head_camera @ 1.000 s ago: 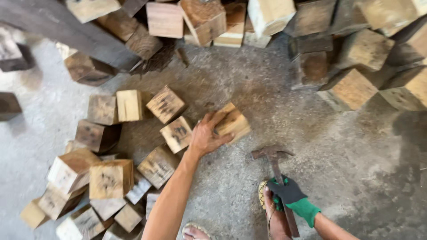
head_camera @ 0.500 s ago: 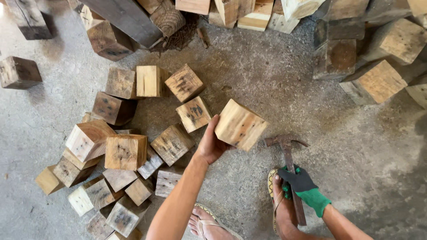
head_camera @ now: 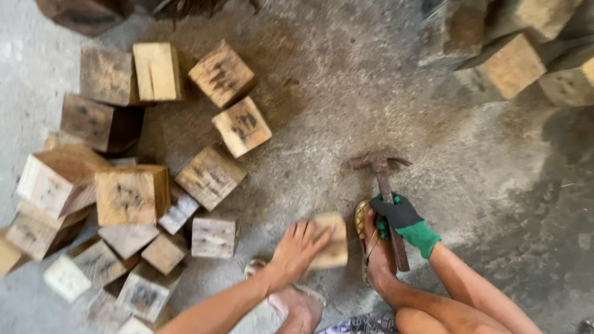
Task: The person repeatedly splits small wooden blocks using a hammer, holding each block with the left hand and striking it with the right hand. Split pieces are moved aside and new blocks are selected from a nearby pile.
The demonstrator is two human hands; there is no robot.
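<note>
My bare left hand [head_camera: 298,247] grips a pale wooden block [head_camera: 330,240] and presses it onto the concrete floor [head_camera: 346,105] between my two feet. My right hand [head_camera: 402,218], in a black and green glove, is closed around the handle of a rusty claw hammer [head_camera: 382,175]. The hammer's head rests on the floor just beyond my right foot [head_camera: 372,247], which wears a sandal.
Several rough wooden blocks [head_camera: 133,192] lie scattered and piled on the left. More blocks [head_camera: 504,65] are stacked at the top right. A dark block [head_camera: 86,12] sits at the top left edge. My left foot [head_camera: 291,303] is below the held block.
My left hand lifted the block off the floor, carried it toward me and set it down between my feet. The view tilted closer. The hammer stayed put.
</note>
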